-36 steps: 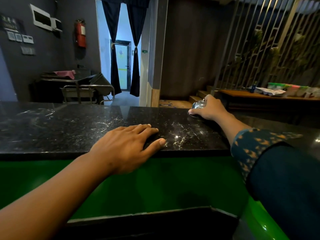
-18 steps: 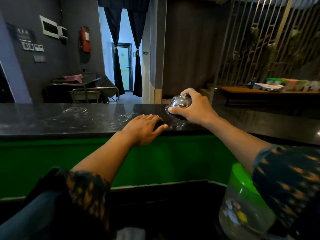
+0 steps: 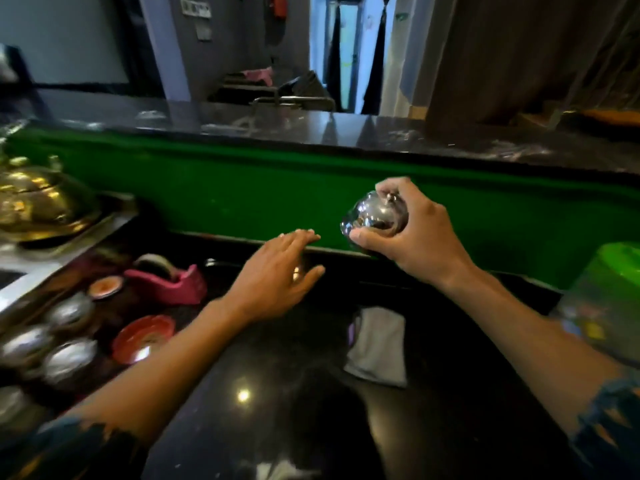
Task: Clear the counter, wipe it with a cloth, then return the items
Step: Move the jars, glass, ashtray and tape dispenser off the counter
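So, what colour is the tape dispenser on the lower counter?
Pink; the tape dispenser shows best in the head view.

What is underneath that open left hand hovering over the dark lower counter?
Under the left hand a small shiny metallic glint shows between thumb and fingers, above the black counter. The hand covers the rest, so what it is cannot be told.

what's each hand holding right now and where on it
The right hand holds a shiny metal bell, fingers over its domed top and thumb at the lower rim. The left hand holds nothing, open above the lower counter.
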